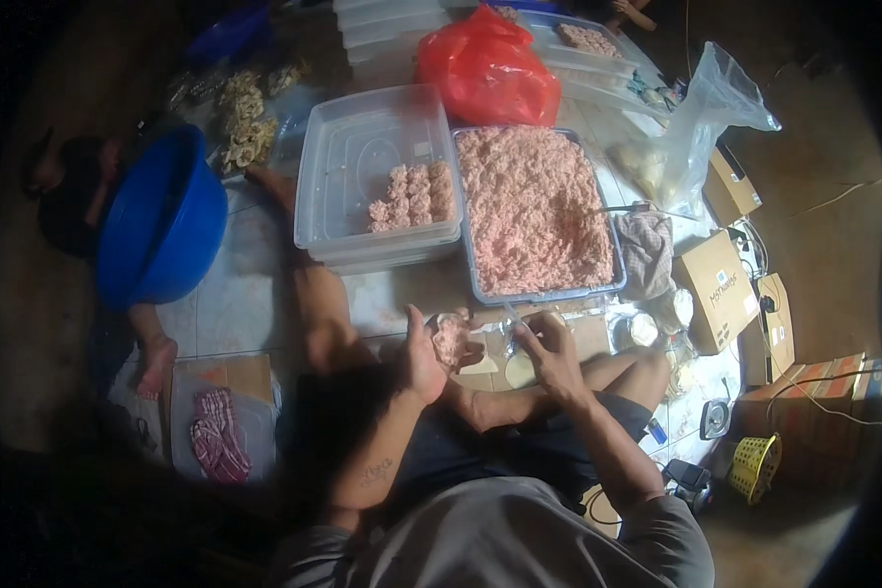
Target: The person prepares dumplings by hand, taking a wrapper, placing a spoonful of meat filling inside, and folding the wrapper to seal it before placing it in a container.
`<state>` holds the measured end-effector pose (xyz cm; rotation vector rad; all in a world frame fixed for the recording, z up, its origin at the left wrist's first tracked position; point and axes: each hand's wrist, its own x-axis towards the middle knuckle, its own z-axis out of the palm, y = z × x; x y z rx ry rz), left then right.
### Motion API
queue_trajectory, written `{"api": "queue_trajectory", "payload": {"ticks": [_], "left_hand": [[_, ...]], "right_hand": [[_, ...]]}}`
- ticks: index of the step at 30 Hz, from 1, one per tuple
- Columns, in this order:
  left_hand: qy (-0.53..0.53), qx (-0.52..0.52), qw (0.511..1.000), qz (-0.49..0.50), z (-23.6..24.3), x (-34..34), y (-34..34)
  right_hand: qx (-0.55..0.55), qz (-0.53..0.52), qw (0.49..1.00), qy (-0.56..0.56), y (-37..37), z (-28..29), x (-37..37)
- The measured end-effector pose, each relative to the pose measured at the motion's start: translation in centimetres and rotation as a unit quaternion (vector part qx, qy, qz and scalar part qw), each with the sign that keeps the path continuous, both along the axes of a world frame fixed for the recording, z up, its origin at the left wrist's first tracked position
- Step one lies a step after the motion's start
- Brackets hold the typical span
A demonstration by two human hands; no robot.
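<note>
My left hand [424, 367] is raised over my lap, fingers curled around a dumpling with pink meat filling [450, 339]. Just to the right, my right hand [556, 355] grips a thin flat spreader [512, 315], its tip pointing up toward the meat tub. That wide tub of pink minced meat [534, 211] lies directly ahead of my hands. Beside it on the left stands a clear plastic container [338, 147], with rows of filled dumplings [416, 199] in its near right part. Pale round wrappers [519, 369] lie beneath my right hand.
A red plastic bag [490, 69] stands behind the tub. At left is a large blue basin [162, 220], with another person's foot [157, 365] below it. Cardboard boxes [717, 291], a cloth [645, 250] and a yellow basket [755, 465] are at right.
</note>
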<state>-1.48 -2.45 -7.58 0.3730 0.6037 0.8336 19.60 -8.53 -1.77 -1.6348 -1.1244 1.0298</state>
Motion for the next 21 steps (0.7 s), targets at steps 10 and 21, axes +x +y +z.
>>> {"api": "queue_trajectory", "payload": {"ticks": [10, 21], "left_hand": [[0.128, 0.144, 0.955, -0.224, 5.5, -1.0, 0.8], [0.511, 0.573, 0.639, -0.047, 5.2, 2.2, 2.4]], "right_hand": [[-0.037, 0.183, 0.916, 0.354, 0.5, 5.1, -1.1], [-0.042, -0.014, 0.952, 0.302, -2.9, -1.1, 0.2]]}}
